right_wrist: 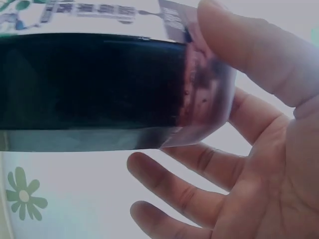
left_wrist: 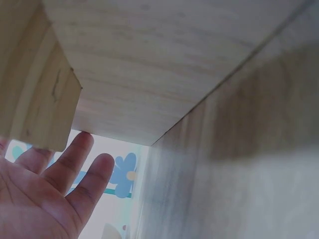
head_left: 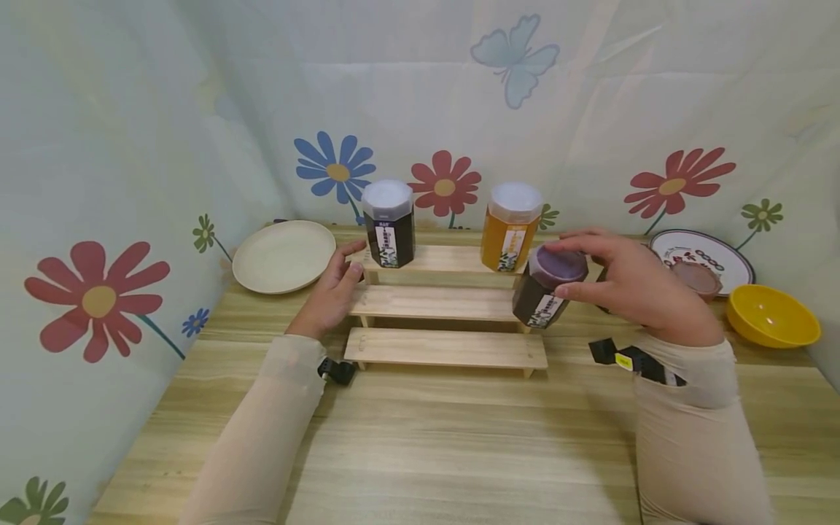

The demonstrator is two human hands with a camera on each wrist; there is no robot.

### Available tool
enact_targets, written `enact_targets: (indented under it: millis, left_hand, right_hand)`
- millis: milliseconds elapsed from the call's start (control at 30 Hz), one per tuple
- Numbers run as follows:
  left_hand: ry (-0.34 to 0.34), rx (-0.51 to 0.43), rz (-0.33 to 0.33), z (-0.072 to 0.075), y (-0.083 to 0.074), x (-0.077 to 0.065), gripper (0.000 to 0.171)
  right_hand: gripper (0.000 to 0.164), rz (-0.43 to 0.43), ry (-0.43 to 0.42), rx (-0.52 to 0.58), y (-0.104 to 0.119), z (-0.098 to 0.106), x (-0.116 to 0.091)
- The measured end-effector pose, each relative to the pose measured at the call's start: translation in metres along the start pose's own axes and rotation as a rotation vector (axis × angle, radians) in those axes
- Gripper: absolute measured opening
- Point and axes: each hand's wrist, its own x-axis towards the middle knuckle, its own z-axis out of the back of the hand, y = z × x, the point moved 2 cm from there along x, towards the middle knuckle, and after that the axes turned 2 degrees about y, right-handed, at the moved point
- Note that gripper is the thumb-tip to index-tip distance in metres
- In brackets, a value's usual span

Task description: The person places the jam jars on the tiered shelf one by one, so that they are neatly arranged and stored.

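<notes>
My right hand [head_left: 630,281] grips a dark jar [head_left: 541,310] by its purplish lid, thumb on the near side and fingers over the far side. This jar is tilted, in front of the right end of a three-step wooden rack [head_left: 446,348]. The right wrist view shows the dark jar [right_wrist: 94,84] lying across the picture, with the lower fingers [right_wrist: 174,186] spread away from it. My left hand [head_left: 331,292] is at the left end of the rack's top step, fingers rather straight. On that step stand a dark jar [head_left: 391,237] at left and an amber jar [head_left: 508,240] at right, both white-lidded.
A cream plate [head_left: 284,257] leans at the back left. Behind my right hand are a patterned white plate [head_left: 728,259] and a partly covered brownish round thing [head_left: 697,278]. A yellow bowl [head_left: 774,317] stands far right. A flowered curtain [head_left: 420,87] hangs behind the table [head_left: 472,452].
</notes>
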Motion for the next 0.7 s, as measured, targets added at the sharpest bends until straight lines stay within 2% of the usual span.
enact_targets:
  millis: [167, 400, 700]
  left_hand:
    - [-0.004, 0.005, 0.005, -0.0002, 0.0016, 0.0004, 0.046]
    - [-0.004, 0.007, 0.008, -0.0004, 0.0026, 0.0008, 0.046]
    - [-0.006, 0.008, 0.009, 0.0001, 0.0039, 0.0015, 0.046]
  right_hand:
    - [0.06, -0.016, -0.022, 0.019, 0.0001, -0.0007, -0.0006]
    - [0.056, -0.084, -0.061, 0.013, 0.0019, -0.0015, 0.0022]
    - [0.053, -0.069, -0.042, 0.029, 0.0003, -0.0018, 0.0002]
